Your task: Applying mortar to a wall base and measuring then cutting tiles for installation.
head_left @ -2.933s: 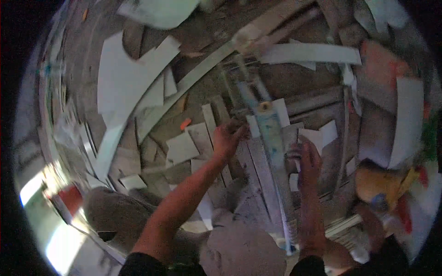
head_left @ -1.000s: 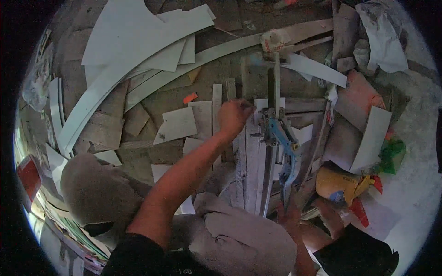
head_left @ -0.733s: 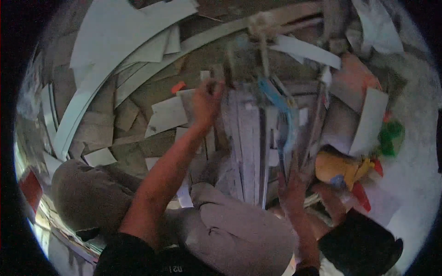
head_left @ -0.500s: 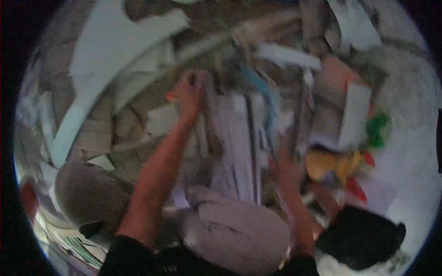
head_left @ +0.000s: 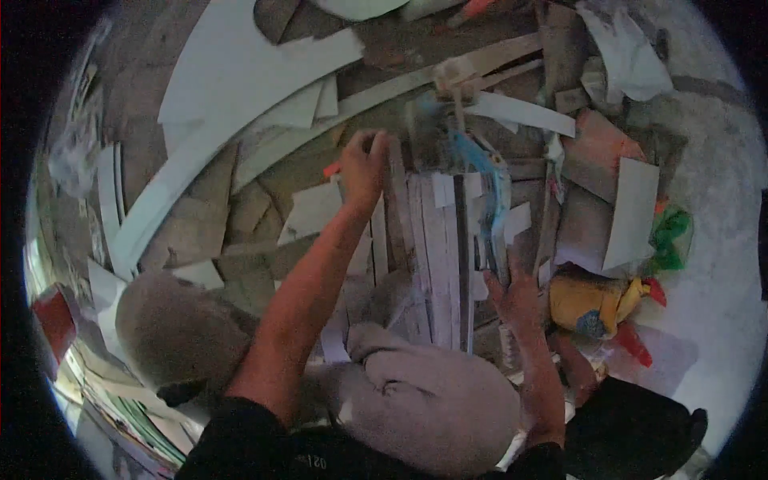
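My left hand [head_left: 366,172] is closed, its bent fingers at the far end of a long grey strip [head_left: 396,208]. Whatever sits inside the fingertips is partly hidden. To the right of that strip, several long white strips [head_left: 440,248] lie side by side, running away from me. A long curved blue thing [head_left: 494,200], its kind unclear, lies beyond my right hand [head_left: 518,300]. That hand has its thumb and fingers apart, by the near end of the blue thing. Blur covers the blue thing's far end.
Curved white offcuts [head_left: 188,164] spread over the floor at left and beyond. A white board [head_left: 632,212] leans at right, near a yellow thing with red parts [head_left: 588,302] and a green piece [head_left: 670,234]. Something black [head_left: 632,428] is beside my right arm. My bent knees [head_left: 432,408] are close in.
The whole scene has shifted to the right in the picture and become sharper. Both hands keep about the same places beside the strips, with the right hand's fingers now clearer.
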`<state>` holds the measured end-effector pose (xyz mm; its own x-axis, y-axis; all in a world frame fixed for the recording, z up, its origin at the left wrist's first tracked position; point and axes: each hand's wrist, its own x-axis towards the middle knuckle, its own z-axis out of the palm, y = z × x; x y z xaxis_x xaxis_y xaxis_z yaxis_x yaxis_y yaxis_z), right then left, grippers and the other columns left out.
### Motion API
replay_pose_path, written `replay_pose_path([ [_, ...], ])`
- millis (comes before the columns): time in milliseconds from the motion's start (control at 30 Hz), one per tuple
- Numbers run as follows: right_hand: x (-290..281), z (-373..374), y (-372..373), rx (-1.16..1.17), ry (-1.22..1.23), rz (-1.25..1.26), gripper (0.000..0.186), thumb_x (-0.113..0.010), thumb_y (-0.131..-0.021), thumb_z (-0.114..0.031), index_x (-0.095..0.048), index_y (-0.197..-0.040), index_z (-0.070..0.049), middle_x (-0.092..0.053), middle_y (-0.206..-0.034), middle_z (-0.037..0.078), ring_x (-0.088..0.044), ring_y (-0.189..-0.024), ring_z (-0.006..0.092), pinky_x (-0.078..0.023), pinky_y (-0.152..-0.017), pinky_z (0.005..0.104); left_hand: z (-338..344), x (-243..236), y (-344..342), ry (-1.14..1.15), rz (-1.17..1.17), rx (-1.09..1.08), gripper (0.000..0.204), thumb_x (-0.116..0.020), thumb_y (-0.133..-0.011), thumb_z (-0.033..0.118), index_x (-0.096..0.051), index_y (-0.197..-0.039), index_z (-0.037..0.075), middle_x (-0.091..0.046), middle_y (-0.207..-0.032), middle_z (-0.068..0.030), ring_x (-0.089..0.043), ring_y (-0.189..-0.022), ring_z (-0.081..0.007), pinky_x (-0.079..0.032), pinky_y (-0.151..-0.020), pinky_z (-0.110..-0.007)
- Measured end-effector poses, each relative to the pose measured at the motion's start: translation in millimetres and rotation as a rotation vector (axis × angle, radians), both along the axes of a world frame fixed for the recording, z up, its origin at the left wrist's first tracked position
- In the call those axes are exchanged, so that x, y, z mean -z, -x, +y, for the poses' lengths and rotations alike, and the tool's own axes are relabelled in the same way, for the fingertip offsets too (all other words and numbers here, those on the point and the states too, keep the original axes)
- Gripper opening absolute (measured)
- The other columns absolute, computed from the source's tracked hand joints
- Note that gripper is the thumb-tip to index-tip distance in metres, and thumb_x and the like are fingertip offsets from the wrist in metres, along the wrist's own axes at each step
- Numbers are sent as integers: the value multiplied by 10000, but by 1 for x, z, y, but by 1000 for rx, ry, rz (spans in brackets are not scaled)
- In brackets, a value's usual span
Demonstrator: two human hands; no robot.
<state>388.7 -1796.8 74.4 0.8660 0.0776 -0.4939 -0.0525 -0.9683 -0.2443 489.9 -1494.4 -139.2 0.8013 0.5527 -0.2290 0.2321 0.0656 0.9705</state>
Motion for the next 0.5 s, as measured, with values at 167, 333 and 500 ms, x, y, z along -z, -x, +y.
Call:
replay_pose_path([
  [167,-16,3,-23,-113,44,-79,571,-667,-1004,-477,-623,-1359,-32,-730,-1089,258,-729,-942,431,-594,-803,520,-3,-2,7,60,2,123,297,-665,-1036,255,-719,-1035,-37,-722,-878,-115,-676,-797,-204,-533,-776,-356],
  [333,29,-32,-26,127,-244,84,580,-626,-1030,-497,-605,-1374,-31,-731,-1062,248,-725,-978,353,-544,-855,464,-9,-5,9,38,59,110,287,-652,-1056,242,-688,-986,-34,-679,-834,-77,-635,-753,-171,-512,-720,-333],
  [500,129,-82,-89,519,-516,26,619,-704,-984,-438,-564,-1429,-31,-716,-1161,221,-706,-1051,341,-557,-907,461,-21,-29,17,-281,41,158,315,-654,-1072,259,-686,-1010,-48,-698,-865,-84,-653,-801,-176,-536,-762,-352],
])
